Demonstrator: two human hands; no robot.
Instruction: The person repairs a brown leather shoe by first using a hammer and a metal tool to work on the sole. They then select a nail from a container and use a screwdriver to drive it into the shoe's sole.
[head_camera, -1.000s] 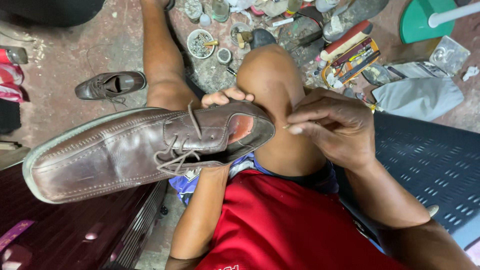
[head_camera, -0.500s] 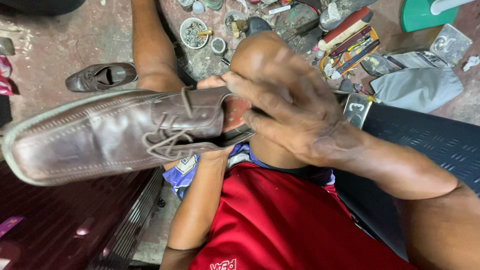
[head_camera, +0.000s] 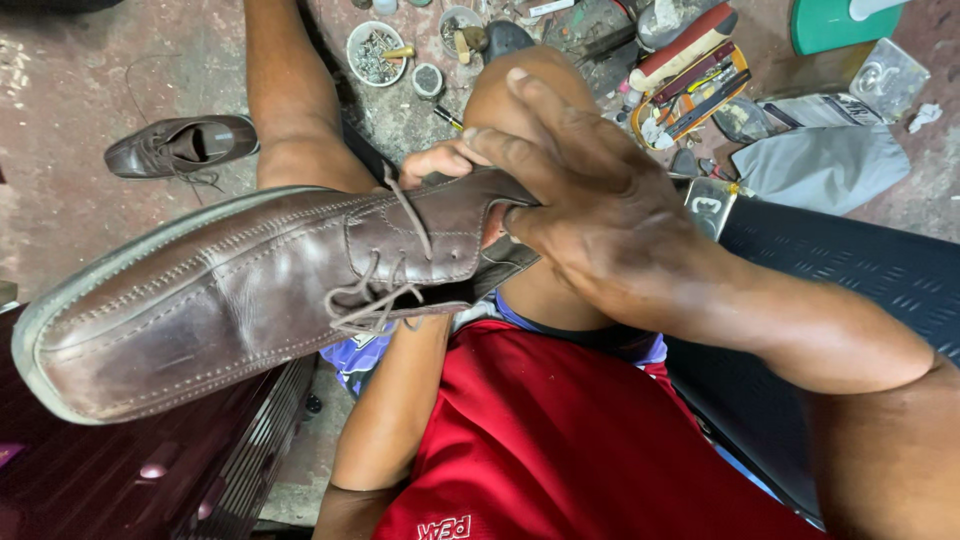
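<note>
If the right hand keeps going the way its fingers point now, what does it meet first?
The right hand points up-left over the heel opening of the brown leather lace-up shoe. Straight on it would likely meet the left hand's fingers gripping the shoe's far edge, though depth is unclear.

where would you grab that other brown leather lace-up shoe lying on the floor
Grip the brown leather lace-up shoe on the floor by the heel collar, coming from above at its right end. Its opening faces up and toward the bare leg, so fingers can hook inside the rim. The loose laces trail below it.
</note>
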